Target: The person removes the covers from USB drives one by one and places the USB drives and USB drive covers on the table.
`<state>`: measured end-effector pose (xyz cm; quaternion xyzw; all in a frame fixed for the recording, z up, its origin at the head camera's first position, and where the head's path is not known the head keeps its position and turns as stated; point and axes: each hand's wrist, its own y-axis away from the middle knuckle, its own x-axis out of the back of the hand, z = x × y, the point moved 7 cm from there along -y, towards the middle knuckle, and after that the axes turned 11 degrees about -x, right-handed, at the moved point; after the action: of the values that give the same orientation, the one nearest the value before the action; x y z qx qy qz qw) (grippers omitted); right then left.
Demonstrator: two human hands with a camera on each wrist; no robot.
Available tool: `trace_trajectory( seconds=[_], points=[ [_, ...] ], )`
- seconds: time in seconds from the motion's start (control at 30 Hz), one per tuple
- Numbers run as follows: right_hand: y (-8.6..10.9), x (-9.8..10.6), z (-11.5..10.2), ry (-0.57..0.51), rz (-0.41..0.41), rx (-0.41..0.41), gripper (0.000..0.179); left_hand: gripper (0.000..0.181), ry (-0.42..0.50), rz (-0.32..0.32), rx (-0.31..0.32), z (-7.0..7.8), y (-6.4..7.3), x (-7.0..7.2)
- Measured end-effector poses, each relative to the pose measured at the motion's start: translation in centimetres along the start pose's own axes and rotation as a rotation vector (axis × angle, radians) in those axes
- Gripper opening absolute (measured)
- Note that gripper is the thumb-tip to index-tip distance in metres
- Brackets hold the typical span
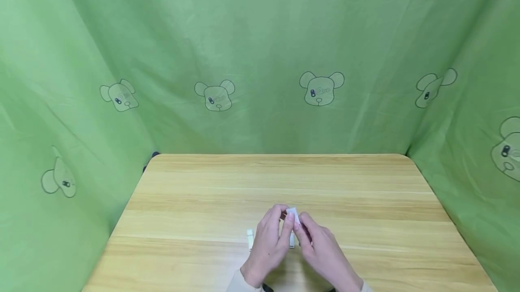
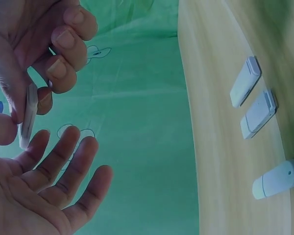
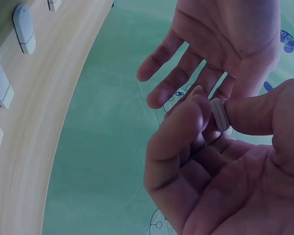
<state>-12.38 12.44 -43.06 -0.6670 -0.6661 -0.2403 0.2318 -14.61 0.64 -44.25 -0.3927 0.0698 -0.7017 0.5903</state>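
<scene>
Both hands meet above the near middle of the wooden table. Between them is a small flat white USB flash drive [image 1: 293,213], held up off the table. The right hand [image 1: 325,247] pinches it between thumb and index finger, its other fingers curled, as the right wrist view shows. My left hand [image 1: 266,241] holds it too with thumb and forefinger, while its other fingers stretch out in the left wrist view. Fingertips cover part of the drive. Below on the table lie a rounded white flash drive [image 2: 278,179] with a small hole and two squarer ones [image 2: 259,114].
A light wooden table [image 1: 195,201] spreads around the hands. Green curtain [image 1: 260,34] with bear-head prints hangs behind it and along both sides. At the top edge of the right wrist view, another small white piece [image 3: 54,5] is partly cut off.
</scene>
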Motion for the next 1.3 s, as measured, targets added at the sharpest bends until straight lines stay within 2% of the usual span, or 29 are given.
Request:
trace_trajectory(
  seconds=[0.17,0.3,0.4,0.7,0.8,1.3],
  points=[
    [0.1,-0.3,0.0,-0.008,-0.008,0.035,0.020,0.022,0.071,0.005,0.038,-0.5,0.1,-0.3],
    [0.1,-0.8,0.4,-0.028,-0.074,-0.002,0.022,0.022,0.106,0.009,0.047,-0.8,0.2,-0.5],
    [0.1,-1.1,0.8,-0.046,-0.124,-0.033,0.023,0.024,0.131,0.008,0.077,-1.0,0.3,-0.5],
    [0.2,-1.5,0.9,-0.114,-0.199,-0.040,0.030,0.026,0.319,0.025,0.281,-1.9,0.7,-0.3],
    [0.3,-1.5,0.9,-0.130,-0.220,-0.046,0.031,0.024,0.358,0.026,0.328,-2.1,0.8,-0.2],
    [0.5,-1.3,1.3,-0.179,-0.207,-0.073,0.028,0.028,0.450,0.053,0.436,-2.8,1.0,-0.1]
  ],
)
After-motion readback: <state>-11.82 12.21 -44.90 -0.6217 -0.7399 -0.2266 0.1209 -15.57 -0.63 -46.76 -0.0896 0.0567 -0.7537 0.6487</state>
